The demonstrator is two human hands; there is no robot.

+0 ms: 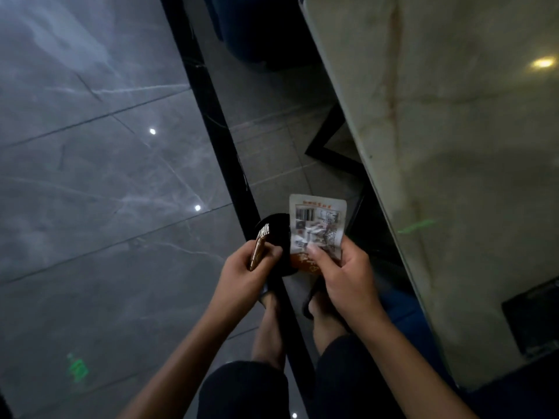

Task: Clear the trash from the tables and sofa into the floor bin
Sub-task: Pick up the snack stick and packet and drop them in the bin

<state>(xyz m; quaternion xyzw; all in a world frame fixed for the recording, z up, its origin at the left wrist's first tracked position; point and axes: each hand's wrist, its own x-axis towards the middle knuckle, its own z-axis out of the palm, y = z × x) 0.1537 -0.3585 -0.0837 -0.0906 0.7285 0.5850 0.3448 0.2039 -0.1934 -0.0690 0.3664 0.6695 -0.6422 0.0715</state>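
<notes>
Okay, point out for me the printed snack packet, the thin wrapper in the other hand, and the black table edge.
printed snack packet (pixel 317 222): head view, on its pale printed face above the right thumb.
thin wrapper (pixel 260 246): head view, on its edge above the left hand's fingers.
black table edge (pixel 211 110): head view, midway along the dark strip.

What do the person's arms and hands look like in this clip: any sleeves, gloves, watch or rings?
Both forearms are bare to the frame's bottom edge, no sleeves visible. The left hand and right hand wear no gloves; no watch, bracelet or ring shows. The picture is dim and slightly blurred.
</notes>
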